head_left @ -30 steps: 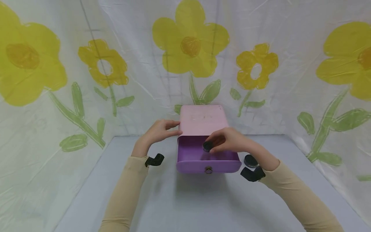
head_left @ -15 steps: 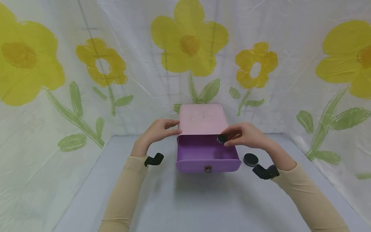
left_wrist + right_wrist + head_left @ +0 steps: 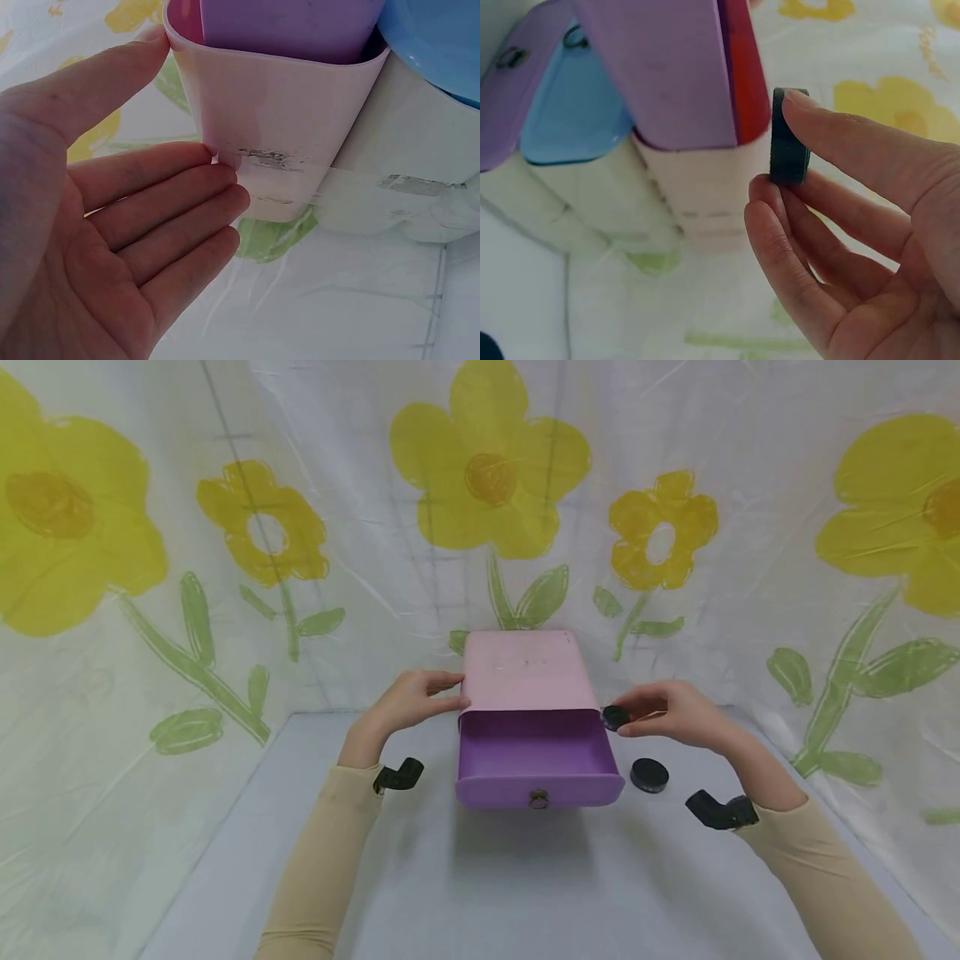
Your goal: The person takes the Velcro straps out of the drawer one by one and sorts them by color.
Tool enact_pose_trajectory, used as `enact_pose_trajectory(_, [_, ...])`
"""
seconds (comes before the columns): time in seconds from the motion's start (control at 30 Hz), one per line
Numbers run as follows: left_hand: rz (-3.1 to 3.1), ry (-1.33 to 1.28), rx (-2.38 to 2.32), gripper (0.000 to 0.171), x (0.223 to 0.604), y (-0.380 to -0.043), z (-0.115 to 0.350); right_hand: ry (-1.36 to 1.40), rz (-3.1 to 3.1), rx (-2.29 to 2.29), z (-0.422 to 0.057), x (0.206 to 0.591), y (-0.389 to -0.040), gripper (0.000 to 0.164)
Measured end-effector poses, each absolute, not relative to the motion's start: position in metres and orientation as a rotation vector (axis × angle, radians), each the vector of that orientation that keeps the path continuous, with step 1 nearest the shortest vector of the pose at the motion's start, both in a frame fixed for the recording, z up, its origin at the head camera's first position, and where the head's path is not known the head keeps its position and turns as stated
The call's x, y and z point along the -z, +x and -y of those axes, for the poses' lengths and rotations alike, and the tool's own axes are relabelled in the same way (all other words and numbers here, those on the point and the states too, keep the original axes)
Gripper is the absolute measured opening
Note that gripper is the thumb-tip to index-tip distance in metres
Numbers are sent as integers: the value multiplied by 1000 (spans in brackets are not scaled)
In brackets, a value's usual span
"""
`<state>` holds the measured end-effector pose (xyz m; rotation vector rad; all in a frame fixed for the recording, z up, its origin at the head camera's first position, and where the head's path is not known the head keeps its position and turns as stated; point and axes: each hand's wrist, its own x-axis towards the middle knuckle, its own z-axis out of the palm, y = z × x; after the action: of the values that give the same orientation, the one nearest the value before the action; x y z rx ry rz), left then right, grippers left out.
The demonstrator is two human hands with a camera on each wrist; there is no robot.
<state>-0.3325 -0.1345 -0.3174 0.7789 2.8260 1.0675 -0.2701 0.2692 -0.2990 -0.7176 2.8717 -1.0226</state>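
Note:
A pink box (image 3: 527,670) with its purple drawer (image 3: 538,790) pulled out stands in the middle of the head view. My left hand (image 3: 405,708) lies along the box's left side, fingers fairly straight; in the left wrist view its thumb and fingertips touch the pink wall. Just right of the box, my right hand (image 3: 671,714) pinches a black round cap (image 3: 788,136) on edge between thumb and fingers. Another black round cap (image 3: 649,775) lies flat to the right of the drawer. Inside the drawer, the purple floor shows bare.
Both wrist views show further drawer units beside the pink one, including a blue drawer (image 3: 577,112) with a ring pull. A white sheet with painted yellow flowers (image 3: 491,477) hangs behind the pale table (image 3: 510,893).
My right hand has moved right with the black cap, from over the open drawer to beside the box. The left hand has stayed at the box's left side.

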Motion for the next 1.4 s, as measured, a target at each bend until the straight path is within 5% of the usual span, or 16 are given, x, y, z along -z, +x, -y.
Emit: enact_pose_trajectory(1.4, [-2794, 776, -1108, 66, 317, -330, 135, -314, -2865, 1052, -368, 377, -282, 55])
